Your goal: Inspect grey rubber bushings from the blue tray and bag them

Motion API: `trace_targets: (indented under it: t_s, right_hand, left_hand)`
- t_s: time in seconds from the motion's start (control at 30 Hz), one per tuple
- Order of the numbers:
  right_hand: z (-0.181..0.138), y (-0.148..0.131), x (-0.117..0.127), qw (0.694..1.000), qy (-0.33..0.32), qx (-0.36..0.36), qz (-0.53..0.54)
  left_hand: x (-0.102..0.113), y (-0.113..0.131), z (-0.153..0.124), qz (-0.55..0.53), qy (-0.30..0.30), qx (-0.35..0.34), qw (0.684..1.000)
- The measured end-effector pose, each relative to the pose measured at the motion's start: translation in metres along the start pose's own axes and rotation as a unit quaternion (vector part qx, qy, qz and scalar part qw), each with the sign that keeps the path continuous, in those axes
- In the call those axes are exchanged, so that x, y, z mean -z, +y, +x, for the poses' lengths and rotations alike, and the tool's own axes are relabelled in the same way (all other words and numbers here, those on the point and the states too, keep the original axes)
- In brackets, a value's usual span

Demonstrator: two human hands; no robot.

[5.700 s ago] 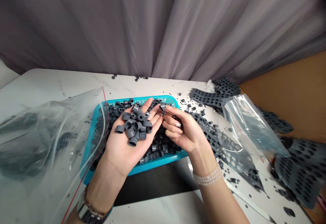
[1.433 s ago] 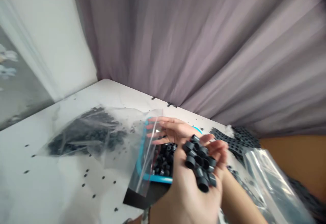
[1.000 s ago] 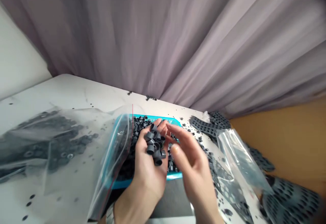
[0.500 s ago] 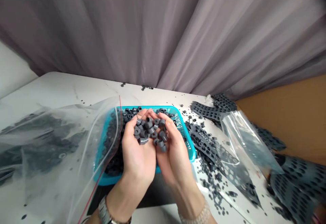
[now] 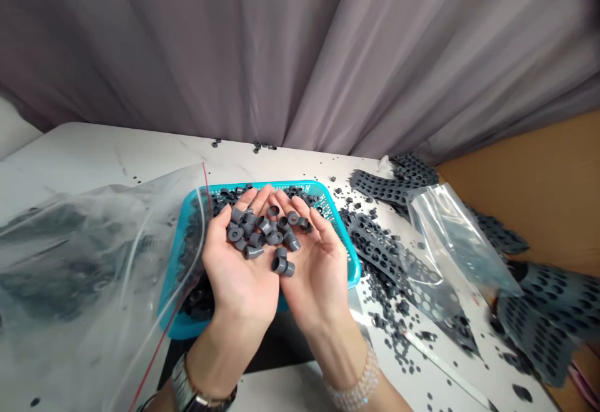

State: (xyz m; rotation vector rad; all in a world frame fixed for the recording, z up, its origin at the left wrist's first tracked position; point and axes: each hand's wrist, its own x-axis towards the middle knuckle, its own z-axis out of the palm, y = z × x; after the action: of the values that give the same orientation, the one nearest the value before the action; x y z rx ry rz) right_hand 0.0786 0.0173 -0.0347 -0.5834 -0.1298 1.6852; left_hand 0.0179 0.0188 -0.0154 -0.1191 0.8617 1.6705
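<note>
The left hand (image 5: pixel 239 268) and right hand (image 5: pixel 313 271) lie side by side, palms up, cupped together. Their fingers (image 5: pixel 255 198) are released, loosely spread, clenching nothing. A heap of small dark grey rubber rings (image 5: pixel 262 234) rests across both palms, above the turquoise plastic mesh basket (image 5: pixel 350 261) on the white desk (image 5: pixel 94 149). The basket holds many more such rings. To its left, a clear zip bag with a red stripe (image 5: pixel 70 262) overlaps its rim and holds dark rings. Perforated grey rubber sheets (image 5: pixel 382 249) and a second clear bag (image 5: pixel 462 246) lie to the right.
</note>
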Motion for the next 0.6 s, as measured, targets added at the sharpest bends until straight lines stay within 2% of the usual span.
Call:
trace_targets:
  t_s: [0.17,0.27,0.6]
  right_hand:
    - [-0.001,0.000,0.001,0.999,-0.042,0.011,-0.025]
    - [0.001,0.001,0.003,0.999,-0.036,0.020,-0.030]
    - [0.008,-0.001,0.007,0.983,-0.030,0.139,-0.114]
  left_hand:
    - [-0.001,0.002,-0.001,0.006,-0.001,-0.008,1.000]
    - [0.000,0.000,0.001,0.004,0.004,0.006,1.000]
    - [0.005,-0.016,0.007,-0.047,0.045,0.163,0.984]
